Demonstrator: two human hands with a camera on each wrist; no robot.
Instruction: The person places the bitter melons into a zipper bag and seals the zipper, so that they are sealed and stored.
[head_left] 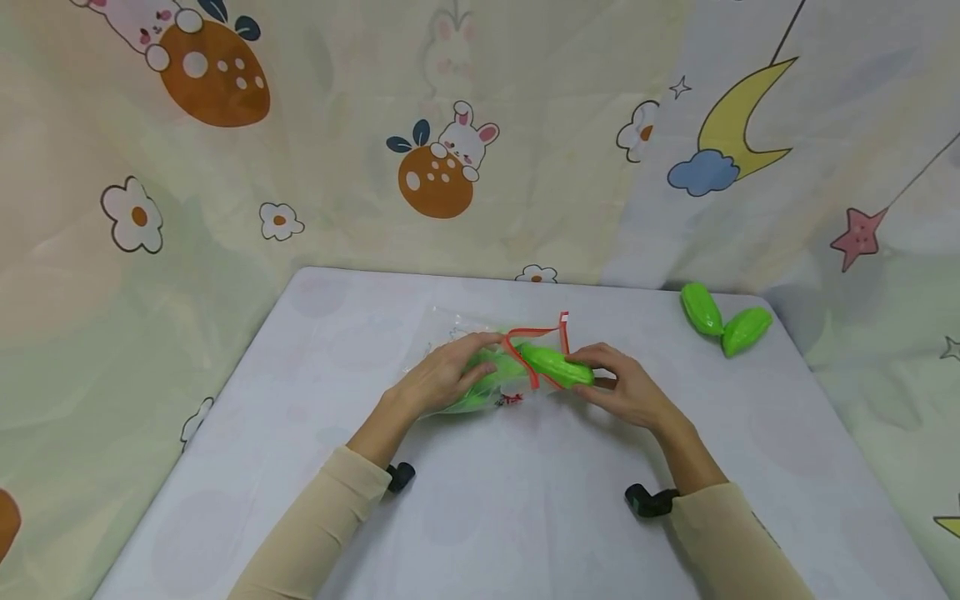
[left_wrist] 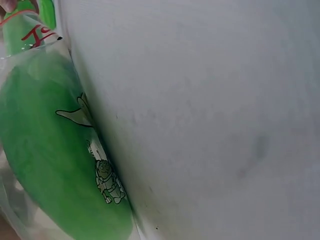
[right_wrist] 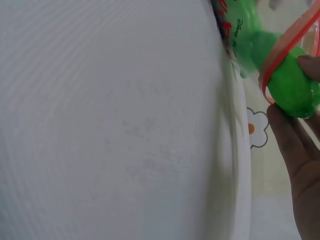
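A clear zip bag point(head_left: 420, 354) with a red zip edge and printed figures lies on the table, its mouth facing right. Large green contents point(left_wrist: 45, 145) fill it. My left hand point(head_left: 442, 375) grips the bag near its mouth, with thumb and fingers on the plastic. Between the thumb and fingers of my right hand point(head_left: 630, 387) is one end of a shiny green, ridged, vegetable-like piece point(head_left: 558, 365). The other end of that piece lies inside the red-edged opening. In the right wrist view, the red zip strip point(right_wrist: 282, 50) loops around the green piece.
Two more shiny green pieces point(head_left: 702, 310) lie touching at the table's back right corner. A white cloth covers the table point(head_left: 480, 517). Behind it hangs a patterned curtain point(head_left: 555, 167). Black wrist devices point(head_left: 651, 502) sit at both sleeves.
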